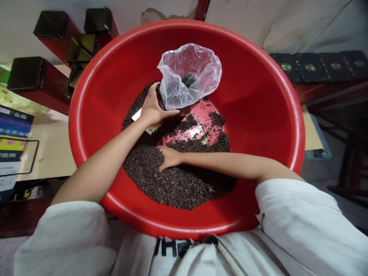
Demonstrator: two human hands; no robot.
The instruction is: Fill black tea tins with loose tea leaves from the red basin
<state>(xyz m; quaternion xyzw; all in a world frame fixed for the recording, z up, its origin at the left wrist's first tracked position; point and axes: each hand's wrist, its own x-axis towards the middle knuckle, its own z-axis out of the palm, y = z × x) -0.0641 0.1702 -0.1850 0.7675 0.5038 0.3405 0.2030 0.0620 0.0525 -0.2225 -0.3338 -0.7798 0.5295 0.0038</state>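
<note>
My left hand (152, 107) grips the side of a dark tin (188, 110), its thumb along the near edge. A clear plastic bag (175, 92) lines the tin, its mouth spread wide above the rim. Some dark leaves (188, 80) show inside the bag. My right hand (171, 157) is pushed into a heap of loose dark tea leaves (184, 188), which hides its fingers. The heap lies in a large red basin (255, 96). Pale shiny pieces (153, 128) show beneath my left hand; what they belong to is unclear.
Several red tins with black tops (28, 73) stand left of the basin. A row of dark tins (310, 67) is at the right, by a wooden frame. At the far left lies a printed sheet (14, 134) on a tan surface (51, 145).
</note>
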